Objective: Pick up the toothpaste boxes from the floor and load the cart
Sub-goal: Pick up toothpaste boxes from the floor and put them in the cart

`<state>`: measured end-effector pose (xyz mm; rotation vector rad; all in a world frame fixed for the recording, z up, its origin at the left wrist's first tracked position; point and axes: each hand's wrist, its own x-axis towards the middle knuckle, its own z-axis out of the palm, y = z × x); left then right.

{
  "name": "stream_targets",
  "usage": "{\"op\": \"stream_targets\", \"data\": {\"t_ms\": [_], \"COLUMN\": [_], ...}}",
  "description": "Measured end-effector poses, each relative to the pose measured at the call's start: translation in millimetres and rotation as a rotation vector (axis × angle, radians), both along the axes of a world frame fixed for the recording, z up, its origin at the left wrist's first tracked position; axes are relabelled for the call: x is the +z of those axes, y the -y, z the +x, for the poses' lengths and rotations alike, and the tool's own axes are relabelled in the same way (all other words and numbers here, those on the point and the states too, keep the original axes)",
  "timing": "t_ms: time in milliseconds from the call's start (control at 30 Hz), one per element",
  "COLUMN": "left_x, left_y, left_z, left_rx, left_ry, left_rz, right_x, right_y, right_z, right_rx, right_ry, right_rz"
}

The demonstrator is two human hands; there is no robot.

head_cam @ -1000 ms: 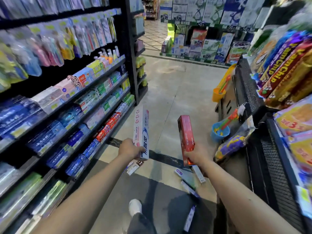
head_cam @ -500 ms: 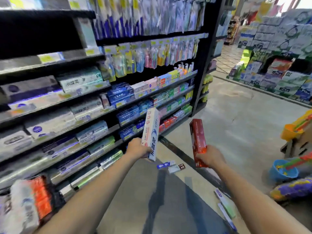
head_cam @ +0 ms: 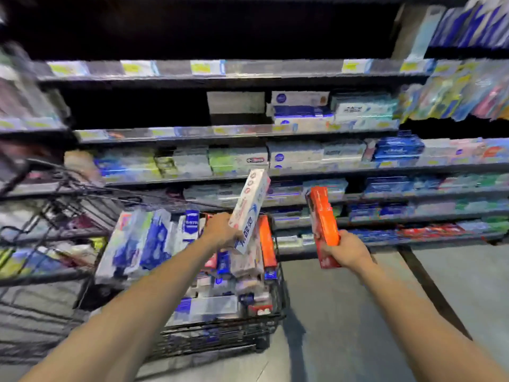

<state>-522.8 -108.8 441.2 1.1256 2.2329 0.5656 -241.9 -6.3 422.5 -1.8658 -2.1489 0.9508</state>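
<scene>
The view has swung round from the open aisle to face the shelves squarely, and the cart (head_cam: 209,330), which was out of sight a second ago, now fills the lower left of the picture, its wire basket already heaped with toothpaste boxes in blue, white and red. That turn matters: the person has gone from standing over the floor with a box in each hand to standing at the place where those boxes are to go. The left hand (head_cam: 221,230) grips the lower end of the white box (head_cam: 249,209), fingers curled round it, and holds it tilted, top leaning to the right, directly above the pile in the cart, so I judge this one is close to being set down. Further right, the right hand (head_cam: 345,249) clasps the red box (head_cam: 322,224) near its bottom, nearly upright, out over the bare floor (head_cam: 358,312) just beside the cart's right edge and not yet above the basket. Behind both, the shelves (head_cam: 303,172) of stacked cartons run across the frame, much blurred. No boxes on the floor show in this view, so how many remain to collect cannot be told.
</scene>
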Motion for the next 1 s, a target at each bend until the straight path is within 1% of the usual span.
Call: {"op": "stream_targets", "data": {"t_ms": [200,333,467,633,700,767,833,933,1000], "left_x": [-27,-47,-72,-102,-115,-130,-143,-165,-178], "left_y": [95,144,174,172,163,152,143,133,126], "left_z": [-104,-133,-139,-134,-131,-128,-125,-125,-128], "left_rx": [0.114,0.048,-0.049,-0.243,-0.274,-0.305,-0.37,-0.448,-0.471], "left_ry": [-0.076,-0.107,-0.098,-0.171,-0.172,-0.153,-0.128,-0.108,-0.056], "left_rz": [-0.168,-0.292,-0.36,-0.512,-0.525,-0.494,-0.497,-0.551,-0.529], "right_x": [-9,-18,-29,-42,-46,-48,-49,-51,-51], "right_y": [30,40,45,38,32,26,22,18,16], "right_z": [-125,-174,-208,-228,-230,-230,-230,-229,-228], "right_rx": [0.255,0.445,0.591,0.739,0.782,0.827,0.839,0.82,0.785], "right_ry": [0.062,0.108,0.088,0.14,0.163,0.191,0.203,0.253,0.273], "right_rz": [-0.023,-0.035,-0.084,-0.131,-0.126,-0.111,-0.115,-0.089,-0.069]}}
